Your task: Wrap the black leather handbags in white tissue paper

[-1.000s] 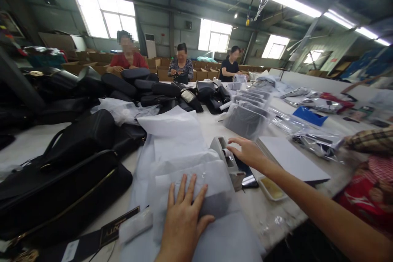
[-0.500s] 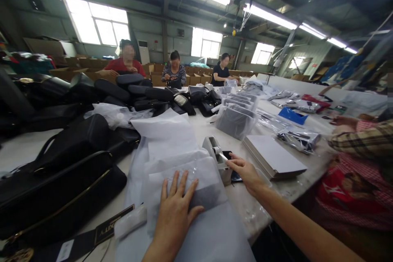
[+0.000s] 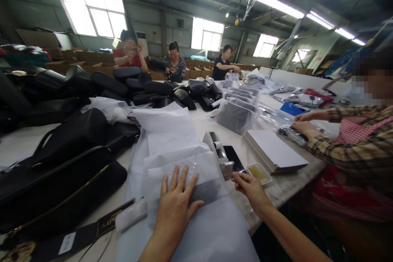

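Note:
My left hand (image 3: pixel 176 204) lies flat, fingers spread, on a wrapped packet of white translucent tissue paper (image 3: pixel 172 168). Something dark shows through the paper beside my thumb. Thumb and fingers of my right hand (image 3: pixel 250 190) are pinched together just in front of the tape dispenser (image 3: pixel 216 151). The strip of tape in that pinch is barely visible. Further white sheets lie under and beyond the packet. A black phone (image 3: pixel 233 159) rests right of the dispenser, and a small clear tray with something yellow (image 3: pixel 258 172) is close to my right hand.
Black bags (image 3: pixel 58 188) crowd the left side, with a black hang tag (image 3: pixel 110 219) at the front. A stack of grey-white boards (image 3: pixel 278 151) sits to the right. Bagged dark items (image 3: pixel 236 116) stand behind it. A co-worker's hands (image 3: pixel 305 125) handle clear plastic at right; several people work across the table.
My right hand has drawn back from the dispenser's roll toward me, and the pulled strip no longer shows at the roll. My left hand stays put. The co-worker at right has leaned in.

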The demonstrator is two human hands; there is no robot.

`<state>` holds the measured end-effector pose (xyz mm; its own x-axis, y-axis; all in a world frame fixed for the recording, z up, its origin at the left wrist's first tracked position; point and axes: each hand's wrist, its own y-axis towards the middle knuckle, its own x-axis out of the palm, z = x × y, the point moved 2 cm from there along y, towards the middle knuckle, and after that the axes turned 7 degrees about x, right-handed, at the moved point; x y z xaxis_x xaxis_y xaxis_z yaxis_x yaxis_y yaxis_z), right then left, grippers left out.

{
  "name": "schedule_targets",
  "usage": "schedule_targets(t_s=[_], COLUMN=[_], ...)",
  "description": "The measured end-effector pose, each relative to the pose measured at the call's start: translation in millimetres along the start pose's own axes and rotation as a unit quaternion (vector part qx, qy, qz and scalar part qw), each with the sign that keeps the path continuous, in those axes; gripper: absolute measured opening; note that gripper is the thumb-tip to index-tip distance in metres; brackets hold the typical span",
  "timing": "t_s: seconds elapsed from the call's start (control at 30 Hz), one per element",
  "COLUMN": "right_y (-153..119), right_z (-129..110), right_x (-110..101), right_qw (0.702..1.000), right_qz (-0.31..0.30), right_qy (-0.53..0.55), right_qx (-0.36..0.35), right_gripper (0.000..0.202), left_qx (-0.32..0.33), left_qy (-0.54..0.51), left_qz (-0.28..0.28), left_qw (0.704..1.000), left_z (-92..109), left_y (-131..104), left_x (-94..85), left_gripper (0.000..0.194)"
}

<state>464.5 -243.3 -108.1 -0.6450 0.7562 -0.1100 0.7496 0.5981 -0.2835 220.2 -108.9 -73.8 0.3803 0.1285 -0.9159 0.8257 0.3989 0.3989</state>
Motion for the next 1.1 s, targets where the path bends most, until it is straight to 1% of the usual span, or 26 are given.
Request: schedule_targets(t_s=[0.07, 0.13, 0.17, 0.2, 0.23, 0.3, 0.37, 0.43, 0.5, 0.53, 0.6, 0.7, 0.73, 0.8, 0.87, 0.97, 1.03, 1.1], right_y=[10, 14, 14, 13, 10, 4, -3, -10, -16, -19, -21, -18, -15, -6, 5, 19, 22, 20], right_z=[1, -1, -5, -10, -18, -38, -65, -94, -122, -134, -153, -168, -170, -172, -172, -171, -172, -173], right_x=[-5, -15, -21, -27, -33, -41, -41, -29, -7, 7, 39, 90, 107, 140, 169, 207, 225, 239], right_qw=[0.998, 0.993, 0.988, 0.978, 0.960, 0.905, 0.847, 0.794, 0.749, 0.731, 0.704, 0.667, 0.653, 0.623, 0.595, 0.548, 0.507, 0.461], right_qz=[0.011, 0.015, 0.017, 0.019, 0.018, -0.008, -0.070, -0.141, -0.206, -0.238, -0.308, -0.414, -0.442, -0.481, -0.497, -0.492, -0.476, -0.453], right_qy=[-0.059, -0.101, -0.131, -0.176, -0.228, -0.325, -0.383, -0.415, -0.433, -0.436, -0.433, -0.417, -0.416, -0.424, -0.452, -0.525, -0.580, -0.627], right_qx=[-0.031, -0.052, -0.075, -0.112, -0.163, -0.275, -0.362, -0.421, -0.458, -0.468, -0.471, -0.457, -0.453, -0.449, -0.442, -0.426, -0.423, -0.435], right_gripper=[0.050, 0.046, 0.043, 0.039, 0.034, 0.027, 0.023, 0.022, 0.019, 0.017, 0.015, 0.018, 0.020, 0.023, 0.025, 0.024, 0.023, 0.024], left_qx=[-0.001, -0.001, -0.002, -0.002, -0.002, -0.007, -0.016, -0.032, -0.046, -0.050, -0.052, -0.064, -0.076, -0.104, -0.122, -0.132, -0.147, -0.164], left_qy=[-0.002, -0.011, -0.018, -0.027, -0.038, -0.062, -0.086, -0.101, -0.112, -0.118, -0.132, -0.131, -0.123, -0.113, -0.140, -0.231, -0.282, -0.316], left_qz=[-0.008, -0.017, -0.022, -0.025, -0.028, -0.033, -0.039, -0.047, -0.050, -0.048, -0.037, -0.021, -0.018, -0.016, -0.022, -0.030, -0.022, -0.016], left_qw=[1.000, 1.000, 1.000, 0.999, 0.999, 0.997, 0.995, 0.993, 0.991, 0.991, 0.989, 0.989, 0.989, 0.988, 0.982, 0.964, 0.948, 0.934], left_z=[0, -1, -2, -3, -5, -12, -22, -35, -48, -54, -64, -77, -81, -91, -102, -118, -126, -132], left_y=[1, 2, 3, 3, 4, 6, 9, 12, 15, 16, 19, 25, 27, 30, 32, 33, 32, 32], left_x=[-1.1, -2.7, -3.9, -5.5, -7.5, -12.1, -16.0, -18.2, -18.9, -19.1, -20.3, -25.2, -27.4, -31.1, -32.2, -29.7, -27.3, -25.0], left_gripper=[0.066, 0.068, 0.069, 0.070, 0.070, 0.065, 0.056, 0.056, 0.067, 0.071, 0.071, 0.062, 0.060, 0.063, 0.068, 0.070, 0.072, 0.072])
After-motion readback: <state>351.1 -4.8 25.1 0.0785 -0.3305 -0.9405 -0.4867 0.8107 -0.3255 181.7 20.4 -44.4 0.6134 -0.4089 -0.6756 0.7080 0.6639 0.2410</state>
